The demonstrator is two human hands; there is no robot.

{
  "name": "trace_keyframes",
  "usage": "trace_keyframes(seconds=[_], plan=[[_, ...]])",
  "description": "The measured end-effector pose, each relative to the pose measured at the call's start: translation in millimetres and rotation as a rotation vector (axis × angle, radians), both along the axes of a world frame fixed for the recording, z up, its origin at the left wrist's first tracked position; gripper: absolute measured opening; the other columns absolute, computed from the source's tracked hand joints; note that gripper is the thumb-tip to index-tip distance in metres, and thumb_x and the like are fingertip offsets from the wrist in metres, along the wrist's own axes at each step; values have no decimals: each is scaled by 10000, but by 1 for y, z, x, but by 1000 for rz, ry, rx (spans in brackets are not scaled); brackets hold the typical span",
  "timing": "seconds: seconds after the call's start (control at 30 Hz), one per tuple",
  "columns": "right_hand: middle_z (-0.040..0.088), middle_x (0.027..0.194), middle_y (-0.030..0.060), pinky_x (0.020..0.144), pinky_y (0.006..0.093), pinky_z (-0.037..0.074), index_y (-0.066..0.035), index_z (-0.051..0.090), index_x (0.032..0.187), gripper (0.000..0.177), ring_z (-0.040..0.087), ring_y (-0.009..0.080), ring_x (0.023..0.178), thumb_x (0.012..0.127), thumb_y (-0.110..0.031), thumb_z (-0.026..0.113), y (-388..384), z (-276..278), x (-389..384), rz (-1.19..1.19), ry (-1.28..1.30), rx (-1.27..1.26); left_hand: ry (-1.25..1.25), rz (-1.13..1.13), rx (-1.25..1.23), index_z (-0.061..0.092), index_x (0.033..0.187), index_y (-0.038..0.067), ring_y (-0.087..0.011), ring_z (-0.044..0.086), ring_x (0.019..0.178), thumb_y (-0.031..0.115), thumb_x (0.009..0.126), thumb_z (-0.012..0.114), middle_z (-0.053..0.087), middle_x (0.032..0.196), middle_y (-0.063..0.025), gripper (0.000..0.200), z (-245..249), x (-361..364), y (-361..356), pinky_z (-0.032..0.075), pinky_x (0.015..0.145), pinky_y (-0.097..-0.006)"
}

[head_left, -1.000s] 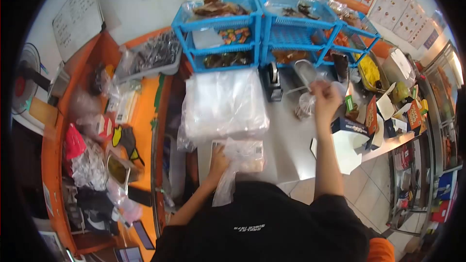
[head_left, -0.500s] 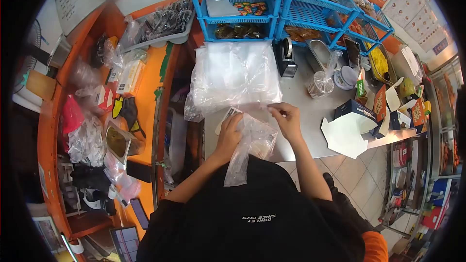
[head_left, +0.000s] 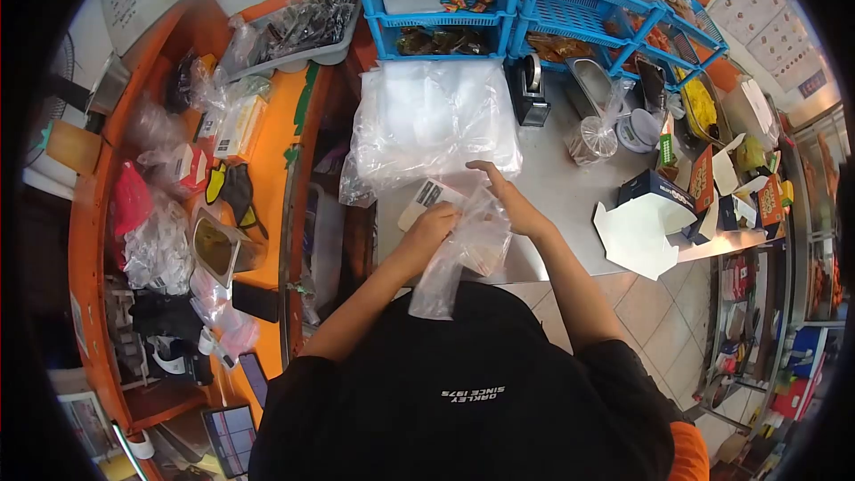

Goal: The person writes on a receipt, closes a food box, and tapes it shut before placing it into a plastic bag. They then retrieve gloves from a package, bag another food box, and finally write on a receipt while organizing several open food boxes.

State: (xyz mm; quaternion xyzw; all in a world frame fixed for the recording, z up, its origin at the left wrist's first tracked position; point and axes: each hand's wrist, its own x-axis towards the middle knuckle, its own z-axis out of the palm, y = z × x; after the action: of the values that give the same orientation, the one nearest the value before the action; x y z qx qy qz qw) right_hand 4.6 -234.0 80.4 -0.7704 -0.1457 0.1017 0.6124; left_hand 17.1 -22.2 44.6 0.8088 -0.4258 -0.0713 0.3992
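My left hand (head_left: pixel 434 230) is closed on the gathered part of a clear plastic bag (head_left: pixel 436 281) in front of my chest. Something pale sits inside the bag's wider part. My right hand (head_left: pixel 512 202) is at the bag's right upper edge, its index finger stretched up and apart from the other fingers. Just beyond my left hand lies a white printed card (head_left: pixel 427 199) on the metal table (head_left: pixel 552 183). A stack of clear plastic bags (head_left: pixel 436 120) lies beyond both hands.
Blue baskets (head_left: pixel 445 18) stand at the back. A black tape dispenser (head_left: pixel 532 93), a tied bag (head_left: pixel 591 141) and an open box (head_left: pixel 637 236) are to the right. An orange shelf (head_left: pixel 267 205) with bags and a phone (head_left: pixel 256 301) is on the left.
My right hand has moved left to the bag and raised its index finger. My left hand has shifted slightly right with the bag. The view has tilted a little.
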Motion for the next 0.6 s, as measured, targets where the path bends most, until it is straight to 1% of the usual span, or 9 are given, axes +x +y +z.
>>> trace_keyframes(seconds=[0.07,0.13,0.17,0.23,0.33,0.43,0.5,0.53,0.6], plan=[[491,594,1,565,242,392,-67,370,1296,619,451,81,575,734,49,601,-4,-2,1,5,-59,12,-4,50,-99,624,997,-5,-318,565,936,92,782,594,604,989,-159,237,-6,-5,-3,447,846,-398],[506,624,7,576,240,398,-26,527,1114,372,453,78,599,759,32,619,-17,-3,-5,-24,-30,-64,-3,99,-201,625,979,-7,-315,565,916,93,777,601,604,961,-159,226,-2,-12,-5,454,826,-397],[506,624,7,576,240,398,-26,527,1114,372,453,78,599,759,32,619,-23,-3,-10,-27,-29,-66,-2,117,-186,628,976,-3,-316,565,925,106,771,614,607,956,-160,233,0,-15,-4,454,827,-394],[529,659,13,583,245,412,8,601,892,119,470,82,607,777,19,629,-32,0,-23,-138,8,-161,0,133,-174,631,972,0,-317,566,934,120,764,627,610,951,-160,240,3,-19,-5,455,828,-390],[571,685,35,580,256,425,21,611,820,53,500,90,613,769,27,625,-37,-8,-36,-226,11,-142,-8,164,-178,638,965,11,-316,569,944,136,754,642,617,931,-160,246,3,-21,-7,455,831,-376],[603,716,67,588,260,442,26,618,832,75,533,117,619,757,33,625,-34,-13,-41,-338,-34,-183,162,235,-167,641,959,8,-317,551,1002,144,736,652,606,999,-159,262,7,-23,-7,433,874,-384],[612,720,79,595,266,451,28,619,830,80,546,129,623,750,37,625,-20,-23,-39,-422,-96,-161,-335,244,-82,644,946,16,-321,521,1055,142,726,642,576,1077,-158,253,16,-24,-9,405,913,-401],[620,724,91,602,272,460,30,621,828,85,560,142,626,743,41,625,-9,-27,-38,-508,-155,-138,-336,245,-80,644,946,16,-321,521,1055,142,726,642,576,1077,-158,253,21,-25,-11,405,913,-401],[646,765,108,642,279,480,20,636,911,167,607,173,677,744,13,630,11,-27,-39,-455,-92,-109,-441,366,-48,636,935,13,-326,493,1094,116,734,606,547,1108,-163,227,28,-24,-16,381,941,-421]])
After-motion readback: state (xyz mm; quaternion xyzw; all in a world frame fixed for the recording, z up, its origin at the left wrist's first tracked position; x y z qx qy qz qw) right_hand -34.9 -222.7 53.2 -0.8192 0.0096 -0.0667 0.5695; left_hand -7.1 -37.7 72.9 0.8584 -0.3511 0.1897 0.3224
